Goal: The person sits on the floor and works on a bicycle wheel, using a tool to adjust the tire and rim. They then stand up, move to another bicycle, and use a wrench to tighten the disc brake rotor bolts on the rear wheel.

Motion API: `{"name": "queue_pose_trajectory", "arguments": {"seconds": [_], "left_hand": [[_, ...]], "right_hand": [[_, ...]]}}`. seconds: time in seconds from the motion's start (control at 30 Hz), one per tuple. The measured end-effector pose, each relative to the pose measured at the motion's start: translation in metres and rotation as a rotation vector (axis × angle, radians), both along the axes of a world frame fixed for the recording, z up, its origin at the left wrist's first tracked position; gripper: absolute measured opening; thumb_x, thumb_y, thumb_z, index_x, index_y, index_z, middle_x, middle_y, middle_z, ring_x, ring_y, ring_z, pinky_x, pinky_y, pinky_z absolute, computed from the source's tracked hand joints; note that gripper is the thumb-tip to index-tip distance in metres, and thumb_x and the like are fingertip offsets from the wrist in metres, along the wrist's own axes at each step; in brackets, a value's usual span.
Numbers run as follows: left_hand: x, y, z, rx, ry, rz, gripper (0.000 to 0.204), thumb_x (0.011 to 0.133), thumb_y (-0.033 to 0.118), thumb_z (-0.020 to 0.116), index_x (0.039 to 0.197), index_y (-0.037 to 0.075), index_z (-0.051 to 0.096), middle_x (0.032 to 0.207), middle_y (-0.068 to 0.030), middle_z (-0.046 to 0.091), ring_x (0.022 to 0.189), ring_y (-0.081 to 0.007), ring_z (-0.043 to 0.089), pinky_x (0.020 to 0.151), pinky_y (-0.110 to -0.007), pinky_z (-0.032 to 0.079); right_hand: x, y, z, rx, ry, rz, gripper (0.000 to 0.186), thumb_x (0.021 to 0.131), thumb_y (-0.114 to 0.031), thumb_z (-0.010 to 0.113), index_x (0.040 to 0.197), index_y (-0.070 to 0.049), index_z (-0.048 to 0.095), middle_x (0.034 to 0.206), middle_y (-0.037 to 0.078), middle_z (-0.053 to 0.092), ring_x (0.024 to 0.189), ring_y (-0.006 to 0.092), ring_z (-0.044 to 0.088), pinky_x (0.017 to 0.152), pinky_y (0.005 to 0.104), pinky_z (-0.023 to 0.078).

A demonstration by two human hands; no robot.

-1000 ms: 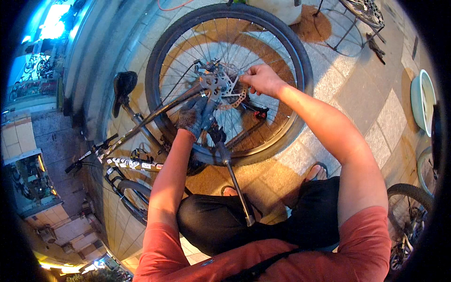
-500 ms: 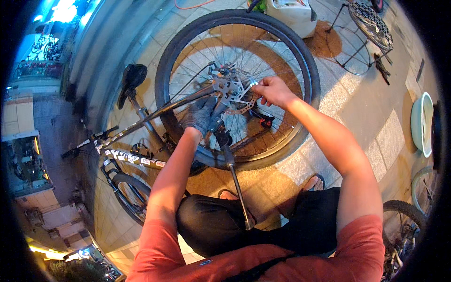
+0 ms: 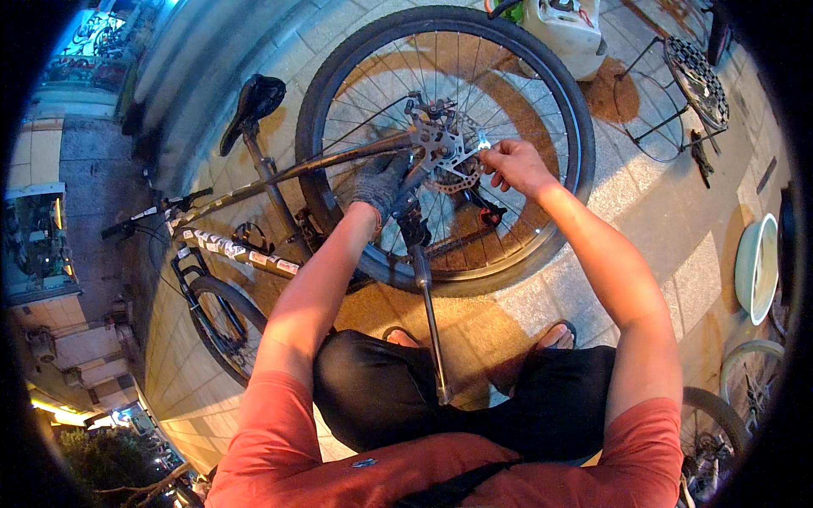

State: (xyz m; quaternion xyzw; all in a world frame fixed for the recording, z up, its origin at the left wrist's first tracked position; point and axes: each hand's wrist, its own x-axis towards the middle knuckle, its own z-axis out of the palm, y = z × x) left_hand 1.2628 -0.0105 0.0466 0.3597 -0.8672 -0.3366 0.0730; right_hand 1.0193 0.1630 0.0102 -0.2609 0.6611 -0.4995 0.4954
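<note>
Bike frame [image 3: 339, 157] lies on side, rear wheel [image 3: 579, 135] facing up, hub [image 3: 443, 151] within our reach. Our gloved left hand [image 3: 379, 184] touches frame by hub, seemingly steadying it; finger closure hidden, cannot tell. Bare right hand [image 3: 518, 167] pinches small silver piece [image 3: 483, 141] beside brake rotor [image 3: 461, 181], probably for tight space.

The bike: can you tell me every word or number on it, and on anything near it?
White stickers on the bike frame: marks too small and blurred to read.
Small badge on the red shirt: too small to read.
Otherwise, I can't make out any words or numbers.
</note>
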Motion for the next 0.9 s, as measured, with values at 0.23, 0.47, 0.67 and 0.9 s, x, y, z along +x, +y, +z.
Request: {"name": "queue_pose_trajectory", "arguments": {"seconds": [0.23,0.47,0.67,0.9], "left_hand": [[0.005,-0.003,-0.003,0.177,0.025,0.11,0.038,0.09,0.033,0.074,0.119,0.009,0.071,0.118,-0.0186,0.07,0.106,-0.0375,0.068,0.093,-0.046,0.053],[-0.001,0.005,-0.004,-0.139,-0.176,-0.026,0.036,0.09,0.036,0.073,0.115,0.011,0.07,0.115,-0.0217,0.069,0.103,-0.0396,0.067,0.088,-0.048,0.053],[-0.004,0.007,-0.019,-0.216,-0.132,-0.037,0.036,0.091,0.038,0.071,0.111,0.008,0.069,0.107,-0.0208,0.071,0.097,-0.0399,0.068,0.083,-0.05,0.053],[-0.01,0.016,-0.005,0.08,0.038,0.214,0.031,0.092,0.032,0.069,0.102,0.002,0.067,0.093,-0.0204,0.072,0.088,-0.036,0.07,0.077,-0.048,0.053]], "right_hand": [[-0.001,0.005,-0.002,-0.032,-0.021,-0.002,0.034,0.096,-0.033,0.07,0.091,0.0,0.068,0.077,0.005,0.068,0.057,0.0127,0.064,0.046,0.0298,0.047],[-0.03,0.036,-0.01,-0.094,1.041,-0.02,0.031,0.096,-0.033,0.063,0.104,-0.004,0.07,0.105,0.017,0.071,0.096,0.0346,0.069,0.084,0.0464,0.053],[-0.044,0.052,-0.015,0.153,1.193,0.226,0.033,0.098,-0.035,0.058,0.113,-0.008,0.072,0.118,0.019,0.067,0.113,0.0373,0.064,0.099,0.0494,0.047],[-0.039,0.059,-0.036,0.114,1.239,0.321,0.024,0.095,-0.021,0.057,0.11,-0.009,0.072,0.108,0.018,0.07,0.105,0.0367,0.068,0.093,0.0475,0.052]]}}
